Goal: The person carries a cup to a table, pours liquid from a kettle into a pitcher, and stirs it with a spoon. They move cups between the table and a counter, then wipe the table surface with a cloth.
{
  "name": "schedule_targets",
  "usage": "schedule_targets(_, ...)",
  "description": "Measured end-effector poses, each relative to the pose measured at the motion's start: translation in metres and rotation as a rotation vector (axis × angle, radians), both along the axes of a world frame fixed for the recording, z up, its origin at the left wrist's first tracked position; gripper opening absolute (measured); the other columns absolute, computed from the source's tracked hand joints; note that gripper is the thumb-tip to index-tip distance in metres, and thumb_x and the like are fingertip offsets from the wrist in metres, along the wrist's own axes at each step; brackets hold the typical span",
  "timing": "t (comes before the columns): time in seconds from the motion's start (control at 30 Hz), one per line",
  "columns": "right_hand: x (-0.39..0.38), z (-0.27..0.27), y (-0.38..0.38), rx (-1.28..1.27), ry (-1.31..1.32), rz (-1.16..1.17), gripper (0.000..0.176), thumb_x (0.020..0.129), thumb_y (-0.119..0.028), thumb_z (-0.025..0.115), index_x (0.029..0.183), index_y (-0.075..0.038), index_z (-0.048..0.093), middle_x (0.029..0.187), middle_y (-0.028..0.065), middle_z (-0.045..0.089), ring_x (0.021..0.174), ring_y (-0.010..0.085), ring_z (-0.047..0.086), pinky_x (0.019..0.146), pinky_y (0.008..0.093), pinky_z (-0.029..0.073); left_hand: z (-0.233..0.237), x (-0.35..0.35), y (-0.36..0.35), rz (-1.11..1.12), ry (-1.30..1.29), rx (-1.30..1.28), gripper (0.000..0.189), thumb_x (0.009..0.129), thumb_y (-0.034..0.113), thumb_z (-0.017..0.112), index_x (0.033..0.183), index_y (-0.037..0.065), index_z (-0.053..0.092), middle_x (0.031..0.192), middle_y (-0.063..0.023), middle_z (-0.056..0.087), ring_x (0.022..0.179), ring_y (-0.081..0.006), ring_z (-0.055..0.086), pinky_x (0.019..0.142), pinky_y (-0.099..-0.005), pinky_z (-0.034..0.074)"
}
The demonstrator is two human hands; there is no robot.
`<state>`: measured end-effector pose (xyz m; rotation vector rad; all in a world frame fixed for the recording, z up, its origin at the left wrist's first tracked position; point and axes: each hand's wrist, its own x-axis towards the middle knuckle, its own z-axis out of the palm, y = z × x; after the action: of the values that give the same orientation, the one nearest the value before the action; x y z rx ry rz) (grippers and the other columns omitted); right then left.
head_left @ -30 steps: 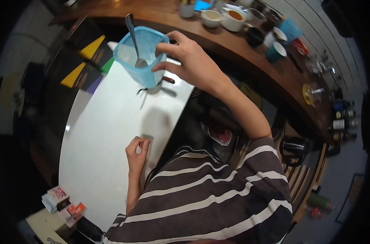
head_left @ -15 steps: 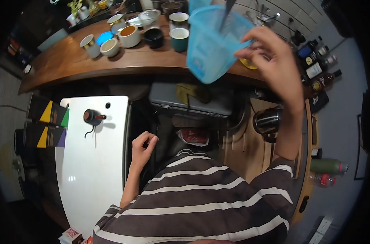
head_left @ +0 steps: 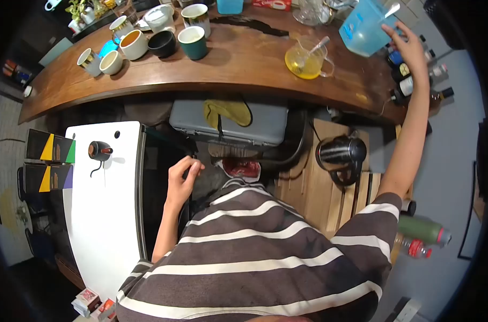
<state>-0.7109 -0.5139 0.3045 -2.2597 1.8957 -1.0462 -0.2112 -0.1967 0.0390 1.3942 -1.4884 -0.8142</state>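
My right hand (head_left: 410,47) is stretched far out to the upper right and grips a light blue plastic container (head_left: 363,27) with a metal spoon (head_left: 390,11) standing in it. The container is over the right end of the curved wooden counter (head_left: 244,64). My left hand (head_left: 181,178) hangs loosely curled in front of my striped shirt, beside the right edge of the white table (head_left: 107,198), holding nothing. A glass mug of yellow liquid (head_left: 307,60) with a stirrer stands on the counter to the left of the container.
Several cups and mugs (head_left: 147,37) crowd the counter's left part. Bottles (head_left: 415,80) stand at its right end. A small dark red-topped device (head_left: 99,151) sits on the white table. Below the counter are a grey case (head_left: 228,123), a black kettle (head_left: 340,153) and wooden slats.
My right hand has carried the blue container from the white table up and rightward to the far right end of the counter. My view has swung right. The left hand left the table.
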Motion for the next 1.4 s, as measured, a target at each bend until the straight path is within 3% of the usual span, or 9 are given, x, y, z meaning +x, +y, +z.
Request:
schedule_targets(0.03,-0.009,-0.012,-0.014,0.013,-0.006,-0.053,0.065,0.08,-0.059,0.077,0.12,-0.008,0.071,0.072,0.0055,0.065,0.068,0.0122,0.064,0.067,0.0292,0.05,0.0,0.0,0.001,0.014,-0.01,0.007,0.019,0.099,0.009,0.06,0.085,-0.004,0.067,0.073,-0.0087,0.061,0.065,-0.0151,0.059,0.061,-0.0288,0.044)
schedule_targets(0.13,-0.023,-0.051,-0.053,-0.063,-0.039,-0.06,0.065,0.079,-0.061,0.077,0.117,-0.008,0.072,0.071,0.0069,0.066,0.066,0.0155,0.064,0.067,0.0306,0.05,0.003,0.001,-0.001,0.049,-0.029,0.003,0.023,0.098,0.009,0.06,0.082,-0.004,0.068,0.072,-0.0087,0.061,0.065,-0.0159,0.06,0.061,-0.0292,0.045)
schedule_targets(0.27,-0.03,-0.081,-0.095,0.102,0.003,-0.106,0.071,0.079,-0.055,0.082,0.124,-0.003,0.068,0.08,0.0069,0.065,0.068,0.0144,0.065,0.065,0.0274,0.05,0.011,-0.008,0.004,0.088,-0.052,0.038,0.023,0.098,0.009,0.061,0.08,-0.004,0.068,0.072,-0.0087,0.061,0.065,-0.0164,0.059,0.061,-0.0289,0.044)
schedule_targets(0.37,-0.036,-0.092,-0.114,-0.082,0.112,-0.08,0.072,0.078,-0.056,0.082,0.125,-0.003,0.068,0.082,0.0078,0.066,0.067,0.0153,0.065,0.065,0.029,0.05,0.009,-0.01,0.006,0.103,-0.043,0.004,0.023,0.098,0.009,0.06,0.08,-0.004,0.068,0.072,-0.0088,0.061,0.065,-0.0163,0.059,0.061,-0.0287,0.045)
schedule_targets(0.43,-0.03,-0.09,-0.112,0.032,0.054,-0.108,0.069,0.081,-0.063,0.074,0.121,-0.007,0.07,0.119,0.0231,0.07,0.119,0.0383,0.064,0.099,0.0425,0.049,0.008,-0.01,0.008,0.124,-0.046,0.01,0.023,0.097,0.008,0.06,0.08,-0.004,0.068,0.072,-0.0088,0.061,0.065,-0.0164,0.06,0.061,-0.0287,0.045)
schedule_targets(0.8,-0.051,-0.114,-0.146,0.107,0.122,-0.09,0.077,0.077,-0.067,0.075,0.124,-0.006,0.07,0.116,0.0256,0.07,0.113,0.0389,0.067,0.098,0.0436,0.05,0.006,-0.02,0.008,0.147,-0.049,0.041,0.023,0.098,0.009,0.06,0.08,-0.004,0.068,0.073,-0.0088,0.062,0.066,-0.0168,0.06,0.062,-0.0289,0.045)
schedule_targets(0.9,-0.054,-0.122,-0.148,0.108,0.085,-0.104,0.078,0.077,-0.068,0.074,0.125,-0.007,0.069,0.112,0.0247,0.071,0.109,0.0369,0.068,0.096,0.0436,0.05,0.003,-0.022,0.014,0.157,-0.049,0.039,0.029,0.102,0.016,0.058,0.082,-0.004,0.065,0.076,-0.0069,0.062,0.067,-0.0123,0.056,0.062,-0.0267,0.043)
schedule_targets(1.13,-0.05,-0.123,-0.145,0.168,0.099,-0.093,0.074,0.077,-0.07,0.073,0.122,-0.012,0.07,0.101,0.0217,0.072,0.098,0.0334,0.07,0.089,0.0429,0.052,-0.002,-0.028,0.025,0.218,-0.001,0.1,0.017,0.098,0.01,0.061,0.089,-0.003,0.065,0.076,-0.0061,0.063,0.066,-0.0105,0.058,0.062,-0.0259,0.045)
schedule_targets(1.4,-0.053,-0.121,-0.129,0.098,0.13,-0.017,0.069,0.079,-0.065,0.075,0.118,-0.008,0.066,0.113,0.0214,0.069,0.112,0.0361,0.065,0.095,0.0444,0.049,0.005,-0.029,0.014,0.153,-0.016,0.104,0.017,0.098,0.01,0.061,0.088,-0.003,0.066,0.075,-0.0059,0.062,0.065,-0.0104,0.057,0.061,-0.0261,0.045)
